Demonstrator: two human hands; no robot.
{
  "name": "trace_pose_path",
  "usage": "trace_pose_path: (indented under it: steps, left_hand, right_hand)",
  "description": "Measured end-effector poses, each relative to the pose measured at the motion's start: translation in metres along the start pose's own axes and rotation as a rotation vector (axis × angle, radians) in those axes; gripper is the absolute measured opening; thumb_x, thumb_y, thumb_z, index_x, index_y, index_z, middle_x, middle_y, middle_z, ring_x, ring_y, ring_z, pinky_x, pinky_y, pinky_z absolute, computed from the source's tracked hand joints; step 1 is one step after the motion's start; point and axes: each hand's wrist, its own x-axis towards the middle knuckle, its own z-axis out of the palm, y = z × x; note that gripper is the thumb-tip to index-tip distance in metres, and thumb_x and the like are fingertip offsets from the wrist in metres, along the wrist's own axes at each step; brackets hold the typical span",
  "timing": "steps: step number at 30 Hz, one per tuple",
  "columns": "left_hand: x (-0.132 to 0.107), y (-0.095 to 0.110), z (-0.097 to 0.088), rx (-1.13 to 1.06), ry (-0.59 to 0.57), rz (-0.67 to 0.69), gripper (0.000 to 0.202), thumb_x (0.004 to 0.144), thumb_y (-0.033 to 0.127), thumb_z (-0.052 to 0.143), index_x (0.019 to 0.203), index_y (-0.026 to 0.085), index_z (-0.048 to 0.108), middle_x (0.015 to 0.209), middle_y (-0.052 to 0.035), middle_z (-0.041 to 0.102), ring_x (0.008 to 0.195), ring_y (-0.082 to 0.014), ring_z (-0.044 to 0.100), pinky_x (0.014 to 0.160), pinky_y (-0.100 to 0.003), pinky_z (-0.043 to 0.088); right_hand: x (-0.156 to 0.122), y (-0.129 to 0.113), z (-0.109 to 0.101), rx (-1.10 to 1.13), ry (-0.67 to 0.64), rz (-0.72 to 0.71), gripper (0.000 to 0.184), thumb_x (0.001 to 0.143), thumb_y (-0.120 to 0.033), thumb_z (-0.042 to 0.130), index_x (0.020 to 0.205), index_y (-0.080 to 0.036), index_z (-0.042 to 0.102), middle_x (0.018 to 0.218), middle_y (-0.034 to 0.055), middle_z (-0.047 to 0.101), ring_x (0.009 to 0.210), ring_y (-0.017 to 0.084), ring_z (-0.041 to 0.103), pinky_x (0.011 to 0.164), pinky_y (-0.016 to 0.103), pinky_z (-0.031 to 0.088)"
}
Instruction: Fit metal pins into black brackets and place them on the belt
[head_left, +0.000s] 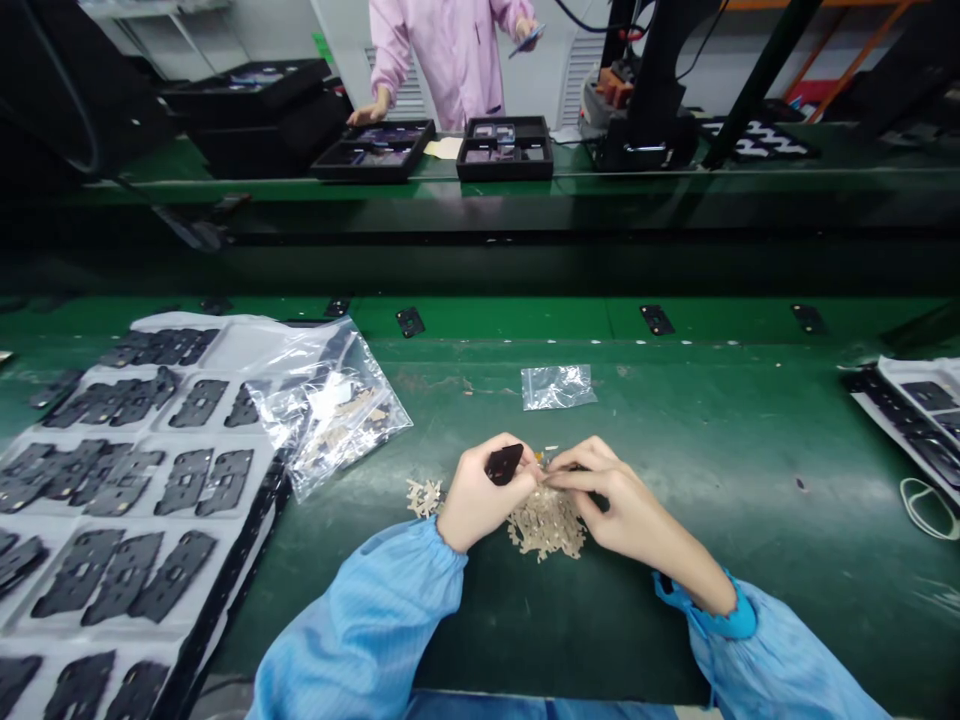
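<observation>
Head view: I'm seeing the left hand point(480, 495) holding a small black plate point(503, 464) in its grip, while the right hand point(619, 490) is pinching narrowly at something too small to make out, above a pile of beige die-cut pieces point(546, 525) lying on the green counter point(675, 640).

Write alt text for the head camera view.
A left hand holds a small black part and meets a right hand above a pile of beige cutout pieces on a green bench. A clear bag of beige pieces and a tray of black parts lie to the left.
</observation>
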Motion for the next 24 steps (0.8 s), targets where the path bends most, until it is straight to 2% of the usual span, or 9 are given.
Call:
trace_pose_path:
  steps: [4, 7, 10, 13, 17, 21, 24]
  left_hand:
    - [0.000, -0.001, 0.000, -0.021, -0.018, -0.010, 0.008, 0.067, 0.010, 0.054, 0.071, 0.016, 0.057, 0.063, 0.0005, 0.061, 0.055, -0.0110, 0.058, 0.053, -0.022, 0.048]
    - [0.000, 0.000, 0.000, -0.049, -0.032, -0.029, 0.007, 0.068, 0.011, 0.055, 0.073, 0.016, 0.057, 0.064, 0.0008, 0.060, 0.054, -0.0101, 0.056, 0.051, -0.021, 0.048]
    - [-0.001, 0.002, 0.001, -0.072, -0.059, -0.056, 0.006, 0.068, 0.012, 0.056, 0.073, 0.015, 0.057, 0.063, 0.0009, 0.060, 0.051, -0.0097, 0.055, 0.049, -0.021, 0.047]
    - [-0.002, 0.002, 0.004, -0.050, -0.078, -0.042, 0.006, 0.069, 0.012, 0.056, 0.074, 0.015, 0.058, 0.064, 0.0007, 0.060, 0.052, -0.0101, 0.056, 0.051, -0.022, 0.048]
    - [-0.004, 0.003, 0.006, 0.041, -0.071, 0.064, 0.005, 0.074, 0.015, 0.057, 0.076, 0.016, 0.061, 0.068, -0.0007, 0.061, 0.057, -0.0113, 0.057, 0.057, -0.023, 0.048]
    - [-0.007, 0.006, 0.006, 0.179, 0.047, 0.285, 0.008, 0.078, 0.016, 0.056, 0.079, 0.016, 0.064, 0.079, -0.0043, 0.061, 0.071, -0.0141, 0.058, 0.066, -0.025, 0.046]
    - [-0.010, 0.005, 0.006, 0.240, 0.061, 0.352, 0.008, 0.079, 0.016, 0.056, 0.079, 0.016, 0.063, 0.076, -0.0042, 0.059, 0.068, -0.0133, 0.057, 0.062, -0.024, 0.044]
  right_hand:
    - [0.001, 0.004, 0.000, 0.118, 0.034, 0.143, 0.020, 0.080, -0.010, 0.052, 0.079, -0.020, 0.070, 0.076, 0.0044, 0.063, 0.070, 0.017, 0.058, 0.064, 0.031, 0.048]
    - [0.002, 0.004, 0.000, 0.300, 0.102, 0.238, 0.014, 0.081, -0.017, 0.055, 0.085, -0.019, 0.068, 0.081, 0.0046, 0.064, 0.073, 0.017, 0.061, 0.068, 0.031, 0.051]
    - [0.004, -0.001, 0.001, 0.525, 0.186, 0.346, 0.016, 0.079, -0.027, 0.061, 0.090, -0.018, 0.067, 0.087, 0.0063, 0.063, 0.074, 0.017, 0.062, 0.066, 0.030, 0.053]
    - [0.006, -0.006, 0.004, 0.661, 0.186, 0.420, 0.015, 0.076, -0.031, 0.065, 0.081, -0.017, 0.066, 0.076, 0.0041, 0.062, 0.064, 0.015, 0.060, 0.060, 0.027, 0.053]
    - [0.004, -0.006, 0.008, 0.708, 0.203, 0.442, 0.013, 0.076, -0.030, 0.065, 0.075, -0.017, 0.064, 0.070, 0.0014, 0.058, 0.060, 0.014, 0.059, 0.058, 0.026, 0.053]
    - [0.004, -0.007, 0.010, 0.699, 0.245, 0.430, 0.012, 0.076, -0.029, 0.065, 0.075, -0.017, 0.064, 0.074, 0.0013, 0.054, 0.064, 0.014, 0.059, 0.058, 0.027, 0.056]
    - [0.005, -0.010, 0.011, 0.687, 0.253, 0.402, 0.012, 0.076, -0.029, 0.065, 0.074, -0.017, 0.066, 0.077, 0.0023, 0.054, 0.062, 0.013, 0.058, 0.059, 0.027, 0.057]
